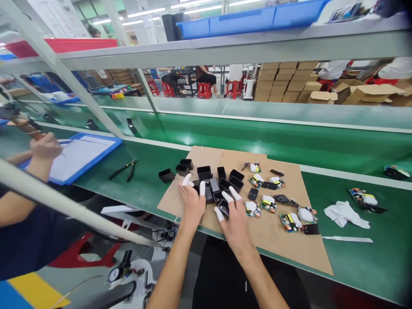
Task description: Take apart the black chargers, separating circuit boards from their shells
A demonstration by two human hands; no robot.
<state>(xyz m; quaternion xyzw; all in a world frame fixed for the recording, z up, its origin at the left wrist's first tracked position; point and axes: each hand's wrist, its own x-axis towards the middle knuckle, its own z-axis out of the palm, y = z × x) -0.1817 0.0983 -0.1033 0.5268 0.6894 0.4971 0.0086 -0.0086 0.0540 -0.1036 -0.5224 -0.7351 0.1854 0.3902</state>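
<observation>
Both of my hands rest on a brown cardboard sheet (277, 240) at the bench's front edge, white finger cots on the fingertips. My left hand (192, 201) lies with fingers stretched out against a cluster of several small black plastic housings (206, 173). My right hand (234, 214) has its fingers spread over one black housing (223, 207), touching it from above. Right of my hands lie several small circuit boards (267, 204) with white and yellow parts, and a few flat black covers (252, 194).
Pliers (124, 169) lie on the green bench to the left. A co-worker's hand (45, 146) hovers by a blue tray (80, 156). A white cloth (346, 213), a thin metal strip (347, 239) and more boards (363, 198) lie to the right. A green conveyor belt (273, 137) runs behind.
</observation>
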